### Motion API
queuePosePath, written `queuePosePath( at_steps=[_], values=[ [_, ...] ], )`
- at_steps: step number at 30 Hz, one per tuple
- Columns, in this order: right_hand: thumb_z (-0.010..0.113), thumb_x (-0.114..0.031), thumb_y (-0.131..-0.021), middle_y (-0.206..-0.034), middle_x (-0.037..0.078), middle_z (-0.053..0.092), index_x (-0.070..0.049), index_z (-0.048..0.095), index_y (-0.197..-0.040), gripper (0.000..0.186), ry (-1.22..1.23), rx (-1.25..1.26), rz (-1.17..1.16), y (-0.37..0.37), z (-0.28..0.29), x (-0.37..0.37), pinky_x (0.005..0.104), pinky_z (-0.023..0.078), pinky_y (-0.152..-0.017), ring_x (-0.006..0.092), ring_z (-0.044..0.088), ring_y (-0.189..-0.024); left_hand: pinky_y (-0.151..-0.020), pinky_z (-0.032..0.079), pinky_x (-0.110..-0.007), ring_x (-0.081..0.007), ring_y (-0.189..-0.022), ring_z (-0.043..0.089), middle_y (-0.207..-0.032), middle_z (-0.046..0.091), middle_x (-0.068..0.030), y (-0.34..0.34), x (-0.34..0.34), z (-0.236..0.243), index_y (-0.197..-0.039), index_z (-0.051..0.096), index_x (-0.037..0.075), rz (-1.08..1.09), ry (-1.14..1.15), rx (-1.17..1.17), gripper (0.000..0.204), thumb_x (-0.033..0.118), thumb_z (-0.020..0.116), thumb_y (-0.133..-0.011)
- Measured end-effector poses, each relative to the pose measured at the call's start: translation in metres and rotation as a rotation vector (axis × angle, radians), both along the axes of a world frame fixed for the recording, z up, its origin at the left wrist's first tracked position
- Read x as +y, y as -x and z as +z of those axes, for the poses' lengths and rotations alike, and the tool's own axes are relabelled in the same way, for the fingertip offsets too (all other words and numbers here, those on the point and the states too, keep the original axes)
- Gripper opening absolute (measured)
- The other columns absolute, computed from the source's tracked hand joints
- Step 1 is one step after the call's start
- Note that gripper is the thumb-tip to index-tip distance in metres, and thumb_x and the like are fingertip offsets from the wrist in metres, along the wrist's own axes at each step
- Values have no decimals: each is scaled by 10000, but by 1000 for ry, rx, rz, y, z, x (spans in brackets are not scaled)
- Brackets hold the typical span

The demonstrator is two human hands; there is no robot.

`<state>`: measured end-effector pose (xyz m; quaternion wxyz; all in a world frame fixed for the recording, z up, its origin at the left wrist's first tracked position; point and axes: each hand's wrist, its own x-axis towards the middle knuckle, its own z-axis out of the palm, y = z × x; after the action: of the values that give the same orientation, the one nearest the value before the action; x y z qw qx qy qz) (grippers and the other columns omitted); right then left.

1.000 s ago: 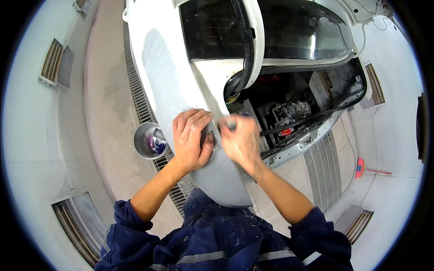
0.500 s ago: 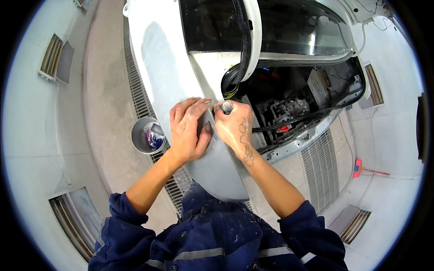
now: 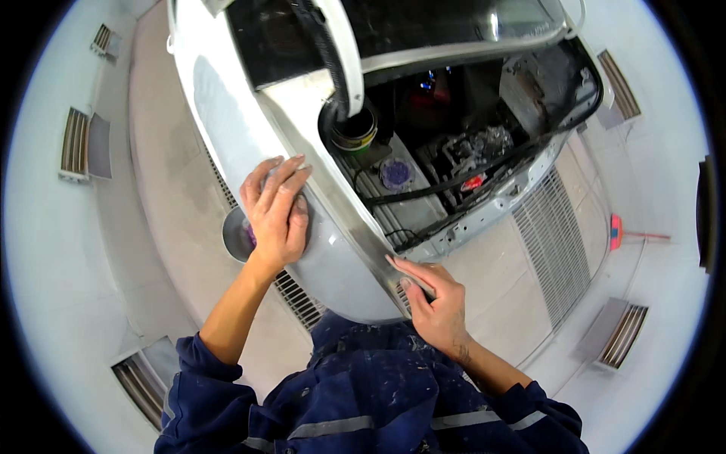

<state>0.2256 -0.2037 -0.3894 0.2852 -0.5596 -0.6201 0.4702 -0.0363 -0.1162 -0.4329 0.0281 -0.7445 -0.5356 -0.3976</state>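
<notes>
I am leaning over a car's pale grey front fender [image 3: 227,129]. My left hand [image 3: 276,212] lies flat on the fender's curved top, fingers stretched and close together. I cannot tell whether anything is under the palm. My right hand [image 3: 431,303] rests on the fender's inner edge [image 3: 355,234] near its close end, fingertips pointing along the metal lip, with nothing visible in it. Beside that edge the engine bay [image 3: 469,144] stands open.
A round metal bowl [image 3: 231,234] with something purple in it sits on the floor by my left hand. Floor grates [image 3: 556,242] run along both sides of the car. A red tool [image 3: 614,231] lies on the right. The windscreen [image 3: 454,30] is at the top.
My right hand has left my left hand and slid down the fender's inner edge toward me. My left hand stays flat on the panel. The view has come closer to the car.
</notes>
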Motion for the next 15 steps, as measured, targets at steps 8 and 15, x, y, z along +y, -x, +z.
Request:
queuePosePath(
  at_steps=[8,15],
  values=[
    [616,-54,-930,-1506,209,467,10,456,-1458,556,-22,291,190,20,-20,3,409,364,-1165,341,431,-1421,-1112,305,-449,-372,-1235,510,-1266,665,-165,0,3,3,-1199,657,-31,-25,27,43,447,96,503,-799],
    [571,7,-894,-1451,294,476,39,442,-1429,551,-75,253,151,33,-33,0,445,378,-1162,385,440,-1399,-1117,303,-466,-357,-1250,477,-1277,652,-167,7,3,0,-1194,667,-31,-18,44,184,435,165,427,-889]
  ],
)
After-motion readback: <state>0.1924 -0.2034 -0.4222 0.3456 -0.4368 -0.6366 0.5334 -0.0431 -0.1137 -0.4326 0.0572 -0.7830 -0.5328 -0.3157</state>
